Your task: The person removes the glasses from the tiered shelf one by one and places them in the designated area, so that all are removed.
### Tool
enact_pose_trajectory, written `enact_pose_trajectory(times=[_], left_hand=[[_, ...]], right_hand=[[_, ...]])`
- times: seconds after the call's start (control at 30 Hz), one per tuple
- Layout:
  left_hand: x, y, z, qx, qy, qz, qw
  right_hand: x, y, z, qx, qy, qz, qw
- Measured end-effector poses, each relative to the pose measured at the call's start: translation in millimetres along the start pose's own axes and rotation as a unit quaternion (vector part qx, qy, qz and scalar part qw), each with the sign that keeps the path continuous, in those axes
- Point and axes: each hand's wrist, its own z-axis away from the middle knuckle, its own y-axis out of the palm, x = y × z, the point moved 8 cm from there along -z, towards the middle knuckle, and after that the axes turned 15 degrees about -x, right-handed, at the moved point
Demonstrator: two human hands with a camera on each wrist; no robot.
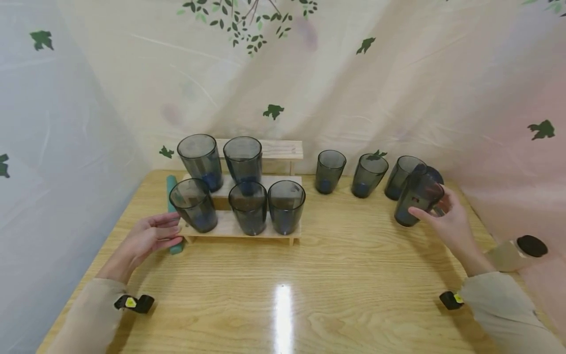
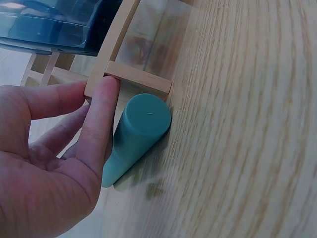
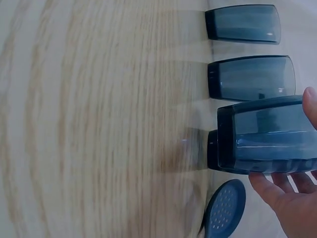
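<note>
My left hand (image 1: 148,237) pinches the left front end of a tiered wooden rack (image 1: 221,231) between thumb and fingers. Beside it on the table lies a teal cylinder (image 2: 147,116), partly behind the hand. My right hand (image 1: 452,223) grips a dark smoky drinking glass (image 3: 272,131), tilted and held just above the table. On the rack's lower step stand three similar glasses (image 1: 286,209); two larger-looking glasses (image 1: 243,160) stand on the step behind. Three more glasses (image 1: 330,172) stand in a row on the table, the rightmost partly hidden by the held one.
A dark round paddle-like thing with holes (image 3: 228,208) stands behind the held glass. A pale container with a black lid (image 1: 532,246) is at the table's right edge. Leaf-patterned cloth (image 1: 274,73) hangs behind the wooden table (image 1: 353,295).
</note>
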Motion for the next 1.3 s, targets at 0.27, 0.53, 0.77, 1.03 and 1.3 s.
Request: enact_pose_trajectory(times=[0.27, 0.53, 0.77, 1.03, 1.3], left_hand=[[1.7, -0.3, -0.5, 0.001, -0.001, 0.000, 1.0000], [-0.7, 2.0, -1.3, 0.004, 0.003, 0.003, 1.0000], [0.9, 0.5, 0.4, 0.002, 0.002, -0.004, 1.0000], [-0.4, -0.5, 0.6, 0.001, 0.004, -0.007, 1.0000], [-0.8, 0.6, 2.2, 0.002, 0.010, -0.003, 0.9999]], right_hand=[[-12.4, -1.2, 2.8, 0.006, 0.006, 0.003, 1.0000], [-16.9, -6.0, 7.4, 0.010, 0.023, 0.023, 0.9994], [-21.9, -6.0, 11.6, 0.022, 0.031, 0.022, 0.9990], [-23.0, -5.0, 9.7, 0.032, 0.032, 0.020, 0.9987], [-26.9, 1.4, 7.1, 0.074, 0.036, 0.009, 0.9965]])
